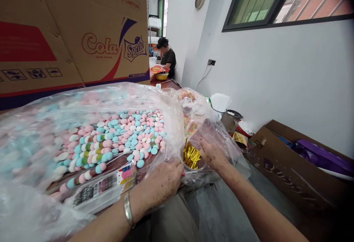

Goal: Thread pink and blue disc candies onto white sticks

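My left hand [166, 176] is closed at the table's near edge, knuckles up. What it grips is hidden; a small pinkish-red bit shows by its fingertips. My right hand [213, 155] has its fingers curled in at the right rim of a small clear bowl. Gold metallic twist ties [191, 155] fill that bowl. Whether the right fingers pinch a tie or the rim is unclear. Left of my hands lies a heap of pink, blue and white candies [141, 127], some threaded on sticks. A printed clear packet [102, 188] rests in front of them.
A clear plastic sheet [173, 124] surrounds the candies. Behind stands a large carton [96, 31]. Farther right are a lidded mug [231, 120] and an open cardboard box [287, 168] with purple packaging. Another person [168, 57] sits at the far end.
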Demonstrator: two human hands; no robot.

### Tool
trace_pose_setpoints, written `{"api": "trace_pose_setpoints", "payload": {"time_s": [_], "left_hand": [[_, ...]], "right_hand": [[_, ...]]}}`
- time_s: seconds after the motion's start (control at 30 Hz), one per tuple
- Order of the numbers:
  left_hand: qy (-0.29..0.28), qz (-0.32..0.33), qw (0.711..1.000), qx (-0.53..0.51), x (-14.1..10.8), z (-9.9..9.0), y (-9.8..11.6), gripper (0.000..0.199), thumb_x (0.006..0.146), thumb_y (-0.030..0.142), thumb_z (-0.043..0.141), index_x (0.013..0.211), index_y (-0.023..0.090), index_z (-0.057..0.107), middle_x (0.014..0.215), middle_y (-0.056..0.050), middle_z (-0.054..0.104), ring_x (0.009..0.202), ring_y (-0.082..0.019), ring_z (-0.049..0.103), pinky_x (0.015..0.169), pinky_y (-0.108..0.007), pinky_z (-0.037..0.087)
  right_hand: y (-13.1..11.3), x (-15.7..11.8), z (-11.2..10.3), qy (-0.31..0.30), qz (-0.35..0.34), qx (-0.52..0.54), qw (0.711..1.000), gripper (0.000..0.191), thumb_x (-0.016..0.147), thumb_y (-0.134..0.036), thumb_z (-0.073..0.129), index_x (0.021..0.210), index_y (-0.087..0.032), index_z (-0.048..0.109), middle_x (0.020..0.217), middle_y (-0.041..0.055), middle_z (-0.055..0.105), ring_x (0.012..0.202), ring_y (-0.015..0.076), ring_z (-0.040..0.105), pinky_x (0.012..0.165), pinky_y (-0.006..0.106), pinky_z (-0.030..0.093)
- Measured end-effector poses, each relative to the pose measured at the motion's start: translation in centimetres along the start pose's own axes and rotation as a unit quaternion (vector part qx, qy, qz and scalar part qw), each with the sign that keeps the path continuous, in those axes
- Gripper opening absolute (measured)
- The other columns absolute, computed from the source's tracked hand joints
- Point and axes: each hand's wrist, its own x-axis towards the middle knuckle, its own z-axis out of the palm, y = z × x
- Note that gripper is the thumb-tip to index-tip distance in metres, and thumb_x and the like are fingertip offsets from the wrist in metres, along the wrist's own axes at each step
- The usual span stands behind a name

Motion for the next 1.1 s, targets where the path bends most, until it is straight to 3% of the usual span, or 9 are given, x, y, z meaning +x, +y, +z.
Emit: {"api": "trace_pose_setpoints", "payload": {"time_s": [0.1,0.17,0.27,0.37,0.5,0.6,0.67,0.83,1.1], "left_hand": [[0.038,-0.033,0.996,-0.075,-1.4,-0.8,0.0,0.017,0.090,0.014,0.038,0.088,0.019,0.054,0.093,-0.008,0.063,0.079,-0.021,0.059,0.071,-0.032,0.046],[0.080,-0.099,0.976,-0.177,-2.5,-1.4,-0.3,0.017,0.091,0.021,0.040,0.080,0.020,0.052,0.082,-0.004,0.062,0.074,-0.020,0.056,0.068,-0.030,0.043],[0.134,-0.207,0.879,-0.408,-4.1,-2.5,-0.6,0.019,0.087,0.031,0.048,0.072,0.020,0.051,0.066,0.000,0.059,0.064,-0.017,0.054,0.061,-0.027,0.040],[0.162,-0.242,0.759,-0.582,-5.5,-3.4,-0.6,0.017,0.081,0.033,0.054,0.071,0.019,0.053,0.057,0.001,0.061,0.055,-0.014,0.052,0.055,-0.024,0.040],[0.181,-0.249,0.681,-0.664,-6.7,-3.7,0.2,0.016,0.077,0.032,0.059,0.070,0.018,0.057,0.053,0.000,0.062,0.046,-0.011,0.048,0.046,-0.020,0.036],[0.183,-0.242,0.666,-0.681,-7.3,-3.5,0.8,0.017,0.075,0.032,0.062,0.068,0.017,0.059,0.053,-0.001,0.063,0.046,-0.011,0.049,0.045,-0.019,0.036],[0.184,-0.245,0.664,-0.682,-7.6,-3.4,1.1,0.017,0.074,0.032,0.063,0.067,0.017,0.060,0.052,-0.002,0.063,0.045,-0.010,0.049,0.044,-0.019,0.035],[0.199,-0.261,0.655,-0.681,-8.2,-3.3,1.5,0.018,0.075,0.033,0.064,0.067,0.017,0.061,0.053,-0.002,0.063,0.045,-0.009,0.048,0.044,-0.017,0.034],[0.203,-0.270,0.643,-0.687,-8.6,-2.9,1.3,0.017,0.074,0.031,0.065,0.066,0.017,0.060,0.057,-0.003,0.065,0.047,-0.010,0.050,0.046,-0.019,0.037]], "right_hand": [[0.1,0.0,0.0,-0.009,-0.001,-0.008,1.000,0.026,0.089,-0.018,0.043,0.105,-0.018,0.063,0.083,0.0110,0.072,0.075,0.0226,0.066,0.063,0.029,0.036],[0.3,0.0,0.0,-0.009,-0.005,-0.009,1.000,0.025,0.092,-0.021,0.042,0.105,-0.018,0.063,0.084,0.0111,0.072,0.076,0.0233,0.066,0.064,0.030,0.037],[1.0,-0.1,0.0,0.003,-0.011,-0.005,1.000,0.029,0.096,-0.032,0.040,0.110,-0.019,0.061,0.092,0.0108,0.071,0.083,0.0247,0.066,0.068,0.031,0.040],[1.6,0.1,-0.4,0.063,-0.038,-0.009,0.997,0.030,0.097,-0.033,0.039,0.109,-0.017,0.061,0.103,0.0129,0.068,0.098,0.0262,0.061,0.079,0.033,0.042],[1.3,1.2,-1.5,0.176,-0.209,-0.005,0.962,0.025,0.097,-0.020,0.041,0.105,-0.016,0.064,0.107,0.0115,0.067,0.102,0.0246,0.056,0.091,0.037,0.042],[0.2,2.1,-2.2,0.185,-0.329,-0.026,0.926,0.026,0.095,-0.013,0.043,0.109,-0.018,0.065,0.110,0.0087,0.067,0.102,0.0230,0.055,0.092,0.036,0.043],[-0.5,2.6,-2.3,0.167,-0.368,-0.079,0.911,0.025,0.093,-0.009,0.045,0.103,-0.018,0.066,0.107,0.0083,0.066,0.100,0.0224,0.055,0.090,0.035,0.044],[-0.8,3.6,-1.6,0.159,-0.360,-0.153,0.907,0.017,0.089,-0.006,0.052,0.087,-0.016,0.066,0.092,0.0089,0.065,0.092,0.0234,0.056,0.081,0.033,0.045],[0.6,3.0,-2.7,0.188,-0.347,-0.159,0.905,0.014,0.088,-0.007,0.053,0.092,-0.014,0.064,0.096,0.0115,0.063,0.094,0.0244,0.054,0.083,0.034,0.044]]}}
